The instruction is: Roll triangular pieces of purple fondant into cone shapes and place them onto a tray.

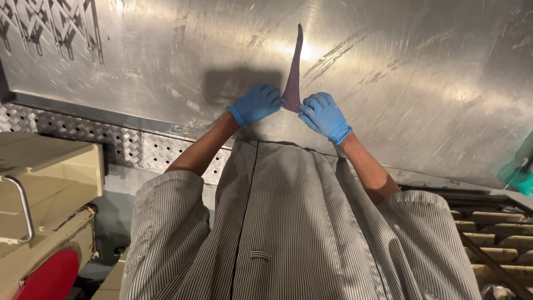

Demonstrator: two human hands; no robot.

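Note:
Both my hands wear blue gloves and meet over a scratched steel worktop (388, 72). Between them stands a thin, dark purple-brown strip (294, 72), wide at the bottom and tapering to a point at the top. My left hand (256, 103) pinches its lower left edge. My right hand (323, 116) grips its lower right corner. The strip's bottom end is hidden by my fingers. My grey striped coat (288, 222) fills the lower middle of the view.
A cream-coloured metal box with a handle (33, 194) sits at the lower left, above something red (53, 278). Patterned metal plate (111, 141) runs under the worktop edge. Slatted flooring (499, 244) shows at the lower right, and a teal object (522, 178) at the right edge.

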